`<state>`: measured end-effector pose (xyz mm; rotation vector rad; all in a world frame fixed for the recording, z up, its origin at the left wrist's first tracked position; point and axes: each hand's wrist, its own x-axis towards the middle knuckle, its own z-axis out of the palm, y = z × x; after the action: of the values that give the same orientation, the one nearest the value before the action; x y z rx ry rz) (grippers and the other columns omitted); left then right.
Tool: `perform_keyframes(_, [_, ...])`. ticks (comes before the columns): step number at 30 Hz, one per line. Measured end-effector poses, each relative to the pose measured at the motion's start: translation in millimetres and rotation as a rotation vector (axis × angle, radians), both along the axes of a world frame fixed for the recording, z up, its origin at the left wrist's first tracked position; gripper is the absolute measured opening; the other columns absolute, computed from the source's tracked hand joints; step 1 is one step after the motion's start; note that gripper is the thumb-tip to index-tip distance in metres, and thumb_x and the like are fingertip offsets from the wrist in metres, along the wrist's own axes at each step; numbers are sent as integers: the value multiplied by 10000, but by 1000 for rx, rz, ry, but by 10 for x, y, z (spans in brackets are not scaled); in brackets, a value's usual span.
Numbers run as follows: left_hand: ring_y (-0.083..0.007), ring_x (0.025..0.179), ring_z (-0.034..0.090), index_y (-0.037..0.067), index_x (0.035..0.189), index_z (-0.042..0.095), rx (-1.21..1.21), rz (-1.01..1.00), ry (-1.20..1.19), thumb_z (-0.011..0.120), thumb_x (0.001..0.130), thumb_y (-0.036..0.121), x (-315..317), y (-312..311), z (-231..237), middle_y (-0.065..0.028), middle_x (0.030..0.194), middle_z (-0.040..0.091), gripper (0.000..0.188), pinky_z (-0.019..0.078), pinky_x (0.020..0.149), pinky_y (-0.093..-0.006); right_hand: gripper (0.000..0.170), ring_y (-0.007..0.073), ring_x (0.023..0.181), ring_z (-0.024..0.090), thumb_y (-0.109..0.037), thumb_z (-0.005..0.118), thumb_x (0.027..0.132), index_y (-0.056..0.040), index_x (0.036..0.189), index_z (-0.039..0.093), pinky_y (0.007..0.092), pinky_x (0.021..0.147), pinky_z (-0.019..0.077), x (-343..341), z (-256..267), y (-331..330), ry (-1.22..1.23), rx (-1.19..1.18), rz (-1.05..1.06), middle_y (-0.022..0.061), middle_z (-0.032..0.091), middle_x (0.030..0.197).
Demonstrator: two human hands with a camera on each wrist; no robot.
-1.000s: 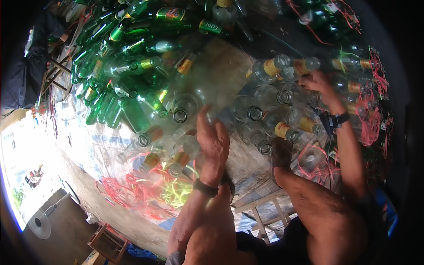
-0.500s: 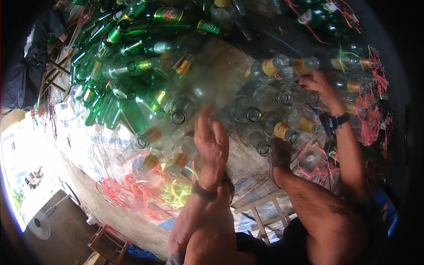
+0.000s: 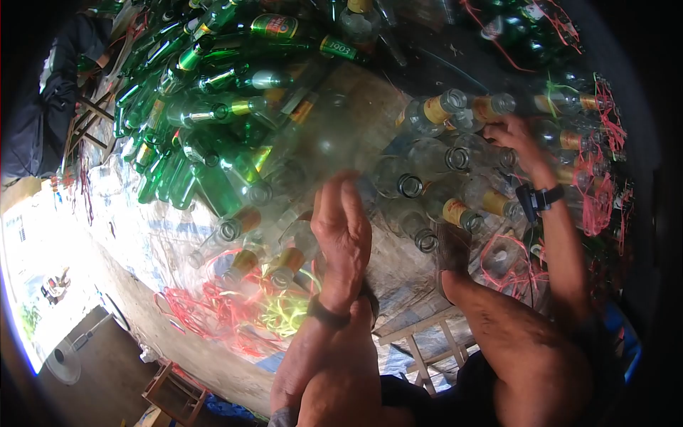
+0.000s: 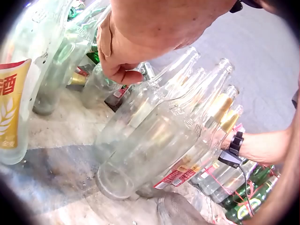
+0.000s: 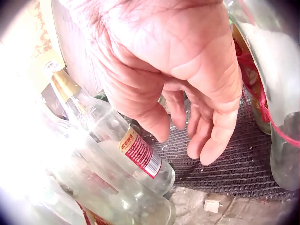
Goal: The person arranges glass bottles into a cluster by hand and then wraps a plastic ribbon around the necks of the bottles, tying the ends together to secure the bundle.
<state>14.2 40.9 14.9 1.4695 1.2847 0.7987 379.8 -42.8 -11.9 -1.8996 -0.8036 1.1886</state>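
Note:
My left hand (image 3: 343, 231) reaches forward among clear glass bottles, its fingertips in a hazy patch of the head view. In the left wrist view, curled fingers (image 4: 126, 75) overlap a clear bottle (image 4: 96, 91); I cannot tell whether they grip it. Beside them lean two tall clear bottles (image 4: 150, 150). My right hand (image 3: 514, 135) is over the right-hand group of clear bottles (image 3: 437, 153). Its fingers (image 5: 213, 136) hang loosely bent in the right wrist view, nothing between them. A clear bottle with a red and yellow label (image 5: 145, 154) stands left of it.
Green bottles (image 3: 206, 114) are heaped at the upper left. Clear bottles with yellow labels (image 3: 288, 265) lie near tangled pink and yellow-green strings (image 3: 220, 306). More pink string (image 3: 601, 185) hangs at the right. A foot (image 3: 454, 249) stands beside the bottles. Sheeting (image 3: 405, 285) covers the ground.
My left fingers have bent a little further forward. The clear bottle mouth seen left of them before no longer shows clearly, and nearby bottles have shifted slightly. My right hand has hardly moved.

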Motion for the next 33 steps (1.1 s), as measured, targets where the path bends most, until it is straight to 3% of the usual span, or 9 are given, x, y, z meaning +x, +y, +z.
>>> perform_keyframes(9, [-51, 654, 506, 39, 1190, 649, 4, -7, -23, 507, 1098, 320, 5, 68, 59, 15, 840, 567, 327, 423, 598, -220, 352, 170, 972, 651, -91, 651, 918, 9, 1254, 623, 316, 865, 530, 9, 27, -6, -41, -22, -19, 106, 659, 1136])
perform_keyframes(12, [-32, 636, 465, 38, 1194, 645, -2, 15, -72, 572, 1072, 268, 26, 97, 130, 40, 784, 530, 271, 385, 581, -203, 356, 171, 967, 655, -87, 647, 915, 5, 1258, 621, 316, 860, 532, 24, 12, -23, -45, -21, -19, 106, 658, 1138])
perform_keyframes(15, [-15, 628, 413, 39, 1219, 630, 6, -61, 57, 642, 1023, 159, 37, 133, 222, 67, 744, 488, 230, 339, 569, -192, 366, 172, 969, 657, -95, 642, 918, -4, 1272, 616, 319, 856, 535, 72, -33, -60, -49, -10, -24, 107, 654, 1149])
perform_keyframes(17, [-7, 635, 380, 43, 1245, 615, 41, -84, -36, 673, 976, 63, 54, 168, 151, 84, 734, 467, 276, 308, 567, -188, 374, 172, 972, 658, -107, 640, 924, -9, 1284, 611, 322, 853, 537, 117, -33, -95, -63, -7, -28, 107, 650, 1160])
perform_keyframes(24, [-19, 680, 421, 53, 1262, 609, 123, -111, -6, 658, 965, 26, 167, 273, 185, 69, 809, 498, 302, 343, 592, -183, 399, 178, 993, 664, -160, 629, 944, -56, 1328, 600, 345, 814, 559, -77, 375, 20, -141, 18, -81, 101, 636, 1203])
perform_keyframes(26, [-221, 713, 667, 37, 1197, 639, 160, -90, 66, 714, 885, 15, 180, 310, 211, -162, 977, 700, 322, 539, 668, -322, 400, 177, 995, 665, -158, 633, 940, -59, 1327, 602, 345, 808, 561, -82, 377, 34, -159, -1, -85, 99, 638, 1202])
perform_keyframes(33, [-248, 793, 657, 62, 1184, 666, 135, -205, 123, 747, 855, 38, 227, 409, 348, -148, 997, 689, 340, 543, 726, -343, 405, 165, 989, 667, -150, 651, 926, -54, 1317, 610, 325, 796, 555, 23, 76, -36, -76, -2, -36, 98, 650, 1217])
